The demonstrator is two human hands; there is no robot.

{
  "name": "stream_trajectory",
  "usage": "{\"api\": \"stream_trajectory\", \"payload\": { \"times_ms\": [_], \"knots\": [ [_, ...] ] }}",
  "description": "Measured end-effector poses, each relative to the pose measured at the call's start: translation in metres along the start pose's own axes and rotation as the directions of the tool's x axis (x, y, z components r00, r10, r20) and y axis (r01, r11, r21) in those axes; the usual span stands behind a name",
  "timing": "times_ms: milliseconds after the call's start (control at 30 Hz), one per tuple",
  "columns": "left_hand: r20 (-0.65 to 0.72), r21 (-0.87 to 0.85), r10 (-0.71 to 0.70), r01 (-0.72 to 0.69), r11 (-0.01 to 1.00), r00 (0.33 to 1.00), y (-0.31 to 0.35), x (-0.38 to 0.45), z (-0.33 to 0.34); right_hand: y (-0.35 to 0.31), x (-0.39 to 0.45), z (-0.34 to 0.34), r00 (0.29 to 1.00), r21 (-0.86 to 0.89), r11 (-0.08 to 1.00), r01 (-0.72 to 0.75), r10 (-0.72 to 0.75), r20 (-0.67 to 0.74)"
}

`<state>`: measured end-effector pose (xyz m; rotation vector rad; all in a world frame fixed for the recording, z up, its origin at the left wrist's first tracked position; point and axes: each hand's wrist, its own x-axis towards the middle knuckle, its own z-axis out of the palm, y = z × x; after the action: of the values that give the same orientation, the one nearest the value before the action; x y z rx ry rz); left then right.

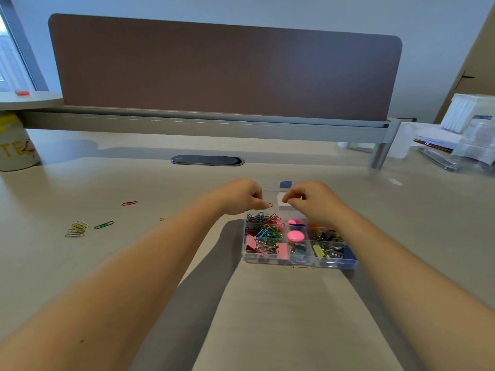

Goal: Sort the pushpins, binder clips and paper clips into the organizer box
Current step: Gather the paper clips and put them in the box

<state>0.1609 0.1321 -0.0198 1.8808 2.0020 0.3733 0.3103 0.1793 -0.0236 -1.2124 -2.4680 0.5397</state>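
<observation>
A clear organizer box (300, 261) lies on the desk at centre right, its lid open toward the back. Its left compartments hold coloured paper clips (263, 223) and pink binder clips (281, 250); the middle ones hold pink pushpins (295, 235); the right ones hold yellow, black and blue binder clips (325, 247). My left hand (242, 196) pinches a small dark paper clip (270, 205) just above the box's back left corner. My right hand (312, 200) hovers over the box's back edge with fingers curled; I cannot see anything in it.
Loose paper clips lie on the desk to the left: a yellow and white heap (77, 228), a green one (104, 225), a red one (130, 203) and a small yellow one (162, 219). A mug (13, 148) stands far left; clutter (460, 140) sits far right.
</observation>
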Motion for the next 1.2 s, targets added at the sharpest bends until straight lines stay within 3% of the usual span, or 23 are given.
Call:
{"api": "stream_trajectory", "payload": {
  "times_ms": [233, 467, 567, 767, 900, 1033, 1100, 1200],
  "knots": [
    [0.045, 0.199, 0.088, -0.095, 0.975, 0.995, 0.011, 0.019, 0.009, 0.023, -0.003, -0.006, 0.999, 0.035, 0.999, -0.041, 0.042, -0.033],
    [-0.007, 0.232, 0.084, -0.08, 0.969, 0.996, 0.006, 0.018, 0.011, 0.023, -0.004, -0.006, 0.999, 0.054, 0.998, -0.023, 0.025, -0.041],
    [-0.035, 0.139, 0.078, -0.072, 0.988, 0.996, 0.008, 0.019, 0.014, 0.021, -0.005, -0.006, 0.999, 0.056, 0.998, -0.015, 0.017, -0.041],
    [-0.17, -0.289, 0.001, -0.051, 0.956, 0.985, 0.015, 0.014, 0.018, 0.022, -0.006, -0.005, 0.999, 0.077, 0.997, -0.019, 0.022, -0.035],
    [-0.152, -0.613, -0.117, -0.001, 0.79, 0.981, 0.013, 0.009, 0.02, 0.02, -0.005, -0.004, 0.999, 0.094, 0.995, -0.02, 0.023, -0.032],
    [-0.112, -0.89, -0.232, 0.007, 0.457, 0.966, 0.009, 0.012, 0.022, 0.016, -0.005, -0.002, 0.999, 0.127, 0.992, -0.023, 0.027, -0.033],
    [-0.084, -0.957, -0.267, -0.003, 0.288, 0.96, 0.006, 0.014, 0.023, 0.014, -0.005, -0.001, 0.999, 0.13, 0.991, -0.025, 0.028, -0.026],
    [-0.049, -0.988, -0.294, -0.004, 0.153, 0.954, 0.002, 0.014, 0.022, 0.009, -0.003, 0.003, 1.0, 0.085, 0.996, -0.012, 0.011, 0.011]
  ]
}}
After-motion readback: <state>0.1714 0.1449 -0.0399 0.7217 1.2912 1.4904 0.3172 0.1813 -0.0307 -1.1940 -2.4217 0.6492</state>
